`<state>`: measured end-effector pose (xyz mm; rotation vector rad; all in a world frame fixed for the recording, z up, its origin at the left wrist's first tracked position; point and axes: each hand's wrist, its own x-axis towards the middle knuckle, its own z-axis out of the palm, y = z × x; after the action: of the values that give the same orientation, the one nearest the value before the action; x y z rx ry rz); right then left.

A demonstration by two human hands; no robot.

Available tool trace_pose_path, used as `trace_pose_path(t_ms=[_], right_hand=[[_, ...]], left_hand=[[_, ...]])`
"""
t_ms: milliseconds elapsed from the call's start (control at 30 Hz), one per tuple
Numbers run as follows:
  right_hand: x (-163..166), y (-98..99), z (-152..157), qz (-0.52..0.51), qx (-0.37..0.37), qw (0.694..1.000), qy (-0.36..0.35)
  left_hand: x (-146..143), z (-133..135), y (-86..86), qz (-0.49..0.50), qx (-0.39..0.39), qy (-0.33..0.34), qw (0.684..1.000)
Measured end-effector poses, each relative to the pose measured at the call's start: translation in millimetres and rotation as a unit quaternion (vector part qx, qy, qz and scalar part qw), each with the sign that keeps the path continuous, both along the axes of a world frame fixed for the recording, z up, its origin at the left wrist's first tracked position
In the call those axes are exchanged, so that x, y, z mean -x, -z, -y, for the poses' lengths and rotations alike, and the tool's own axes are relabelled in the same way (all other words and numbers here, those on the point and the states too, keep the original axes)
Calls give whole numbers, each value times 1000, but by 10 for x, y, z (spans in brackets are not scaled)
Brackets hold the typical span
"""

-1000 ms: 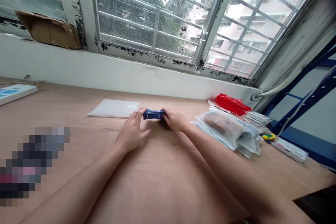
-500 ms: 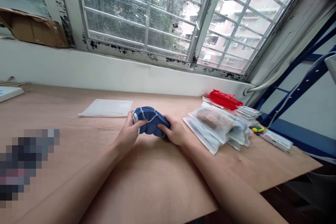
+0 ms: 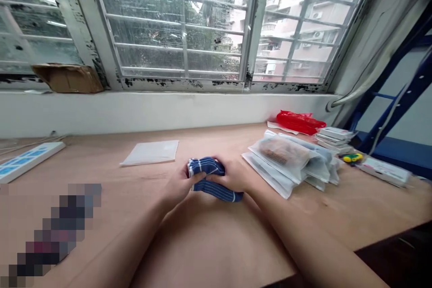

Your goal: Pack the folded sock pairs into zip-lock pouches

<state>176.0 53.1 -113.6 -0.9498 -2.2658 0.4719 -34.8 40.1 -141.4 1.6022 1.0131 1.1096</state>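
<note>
Blue socks [image 3: 216,189] with white stripes are held just above the wooden table, bunched together and bent. My left hand [image 3: 184,184] is closed on their left end, its thumb lying across the front. Around the upper right part my right hand [image 3: 232,173] is closed, thumb pressed on the fabric. One striped portion hangs below both thumbs toward the lower right. Behind my left hand a flat white frosted bag [image 3: 150,152] lies on the table. To the right of my right hand is a pile of frosted plastic bags [image 3: 280,157]; the top one has something brownish inside.
A red plastic bag [image 3: 300,122], stacked small white boxes [image 3: 334,138], a yellow-green item [image 3: 353,158] and a white box [image 3: 384,171] stand at the right. A power strip [image 3: 32,162] lies far left, near a pixelated dark object [image 3: 54,234]. The table [image 3: 209,252] ends at lower right.
The view has shifted, so things sit lower. The socks, spread in an arch before, are now folded over, with a striped portion hanging below. Both hands keep hold and are closer together.
</note>
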Motion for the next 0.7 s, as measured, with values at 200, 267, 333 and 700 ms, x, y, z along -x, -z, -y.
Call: trace_pose_path(t_ms=[200,267,333,700], right_hand=[[-96,49,-78,69,-41,995,60],[-139,77,-122,93,-52,991,78],[-157,100,-150,108,-65,989,79],[-61,-6,-9,122,-157,980,-12]], left_hand=[[644,-299,-158,-179,-117,-232,949],[1004,-428,-145,-322,-144,-347,869],[1308,-503,-101,-456,-138,-365,800],[790,-274,-451,-550,-209,-295,753]])
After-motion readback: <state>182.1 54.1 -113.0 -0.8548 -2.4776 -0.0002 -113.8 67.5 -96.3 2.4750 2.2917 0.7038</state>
